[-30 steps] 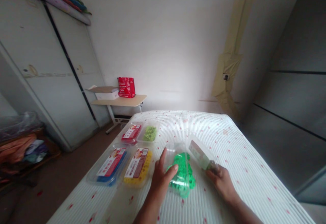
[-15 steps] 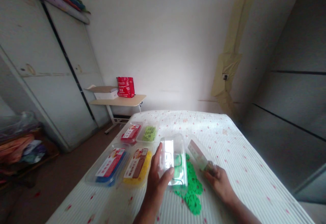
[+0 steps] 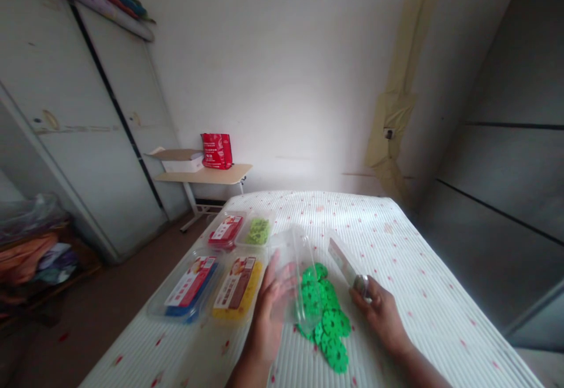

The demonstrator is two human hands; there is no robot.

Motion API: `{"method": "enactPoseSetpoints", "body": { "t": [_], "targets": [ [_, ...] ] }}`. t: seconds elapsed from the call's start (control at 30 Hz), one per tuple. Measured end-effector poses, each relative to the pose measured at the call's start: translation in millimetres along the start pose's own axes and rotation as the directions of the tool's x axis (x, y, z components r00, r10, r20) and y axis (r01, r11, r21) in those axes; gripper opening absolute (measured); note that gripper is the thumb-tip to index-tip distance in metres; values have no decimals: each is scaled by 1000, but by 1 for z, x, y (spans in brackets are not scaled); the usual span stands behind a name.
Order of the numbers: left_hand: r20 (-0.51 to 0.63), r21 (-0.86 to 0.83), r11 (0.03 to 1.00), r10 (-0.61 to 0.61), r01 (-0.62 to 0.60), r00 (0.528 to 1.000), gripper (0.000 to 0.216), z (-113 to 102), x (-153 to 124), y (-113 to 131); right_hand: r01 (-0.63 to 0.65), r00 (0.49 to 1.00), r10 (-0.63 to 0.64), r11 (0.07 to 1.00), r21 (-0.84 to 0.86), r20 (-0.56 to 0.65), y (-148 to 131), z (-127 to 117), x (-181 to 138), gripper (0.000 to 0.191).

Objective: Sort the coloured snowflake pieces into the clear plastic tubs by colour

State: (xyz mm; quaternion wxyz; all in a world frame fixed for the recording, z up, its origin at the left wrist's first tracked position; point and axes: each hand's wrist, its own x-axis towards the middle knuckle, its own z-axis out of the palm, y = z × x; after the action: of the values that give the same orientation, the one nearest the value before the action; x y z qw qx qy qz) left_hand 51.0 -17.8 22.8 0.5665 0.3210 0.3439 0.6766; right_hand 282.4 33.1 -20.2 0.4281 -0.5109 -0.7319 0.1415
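The green discs [image 3: 331, 323] lay heaped on the cloth [image 3: 374, 217], some seen through the clear tub [image 3: 291, 250]. My left hand [image 3: 265, 308] gripped that tilted tub; my right hand [image 3: 384, 313] clamped the lid [image 3: 345, 260], seemingly by its near end. A yellow pack [image 3: 237, 289] sat further left.

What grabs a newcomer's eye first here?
Probably the bright green discs, piled on the white ridged table cover between the left hand, holding a clear tub, and the right hand, holding a clear piece with a label. Next, left of that tub, the red, light green, blue and yellow packs. Then the red bag on the small table, back left.
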Motion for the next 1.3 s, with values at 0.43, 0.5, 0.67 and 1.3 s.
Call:
{"method": "enactPoseSetpoints", "body": {
  "t": [0.43, 0.5, 0.67, 1.3],
  "targets": [
    [240, -404, 868, -205, 290, 949, 75, 7, 2, -2, 338, 923, -324, 940, -37, 207, -19, 0, -2, 36],
    [246, -404, 863, -218, 305, 944, 76, 7, 1, -3, 357, 907, -347, 934, 1, 238, -25, -3, -2, 42],
    [223, -413, 858, -229, 305, 947, 80, 7, 1, -7, 323, 916, -331, 944, 73, 228, -30, -13, -7, 50],
    [20, -112, 973, -199, 200, 980, 61, 5, 7, -21, -36, 999, 33, 982, -185, -21, -17, -68, 36, 25]
  ]
}}
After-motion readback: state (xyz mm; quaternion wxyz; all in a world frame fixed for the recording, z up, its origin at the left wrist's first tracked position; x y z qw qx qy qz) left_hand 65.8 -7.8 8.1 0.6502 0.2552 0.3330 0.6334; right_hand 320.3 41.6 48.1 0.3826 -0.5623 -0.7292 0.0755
